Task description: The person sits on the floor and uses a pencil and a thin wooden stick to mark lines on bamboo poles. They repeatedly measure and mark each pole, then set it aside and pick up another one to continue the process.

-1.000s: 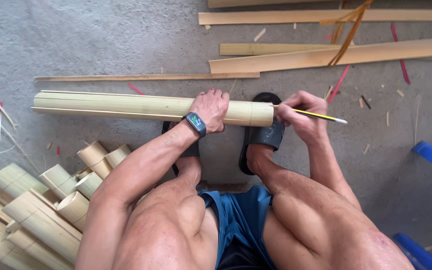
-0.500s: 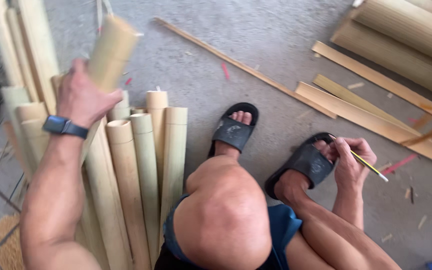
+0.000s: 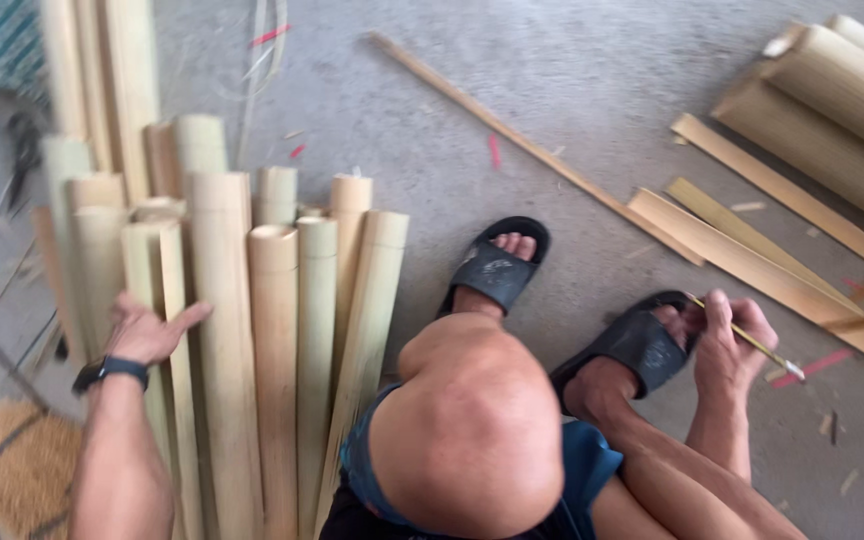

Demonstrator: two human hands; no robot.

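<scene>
Your pale split bamboo pieces (image 3: pixel 272 330) lie side by side on the floor; your yellow pencil (image 3: pixel 752 345) points right.

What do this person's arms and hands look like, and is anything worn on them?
Both arms are bare, with no sleeves or gloves. The left hand has a dark wristwatch with a black band strapped at the wrist. The right hand wears nothing visible: no ring, band or glove.

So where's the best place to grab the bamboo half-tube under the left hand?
Probably along the shaft of the bamboo half-tube, just beyond where the left hand rests open on it. Come from above, fingers curling over its rounded back: it lies lengthwise, packed against neighbouring pieces, so the sides offer little gap. The right hand holds a pencil.
</scene>
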